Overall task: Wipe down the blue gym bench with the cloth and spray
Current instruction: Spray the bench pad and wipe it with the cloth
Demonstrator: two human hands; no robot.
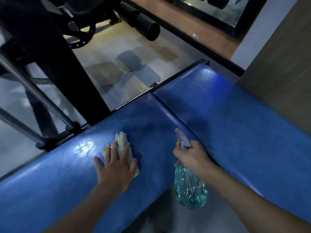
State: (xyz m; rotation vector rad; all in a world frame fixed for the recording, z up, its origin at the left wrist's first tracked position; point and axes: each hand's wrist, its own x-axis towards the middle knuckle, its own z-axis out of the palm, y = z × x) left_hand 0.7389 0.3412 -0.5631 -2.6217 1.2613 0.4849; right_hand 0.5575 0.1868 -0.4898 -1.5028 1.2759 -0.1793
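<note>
Wiping the blue gym bench [235, 123]
Left hand [116, 167] is pressing the cloth [122, 137] onto it, fingers spread wide; right hand [191, 157] is gripping the spray bottle [190, 190]; unpinched, the cloth may be slipping free under a fast stroke.

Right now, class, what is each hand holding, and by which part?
The right hand grips the spray bottle by its neck, under the trigger head. The left hand holds nothing: its straight fingers press the cloth on the bench.
</note>
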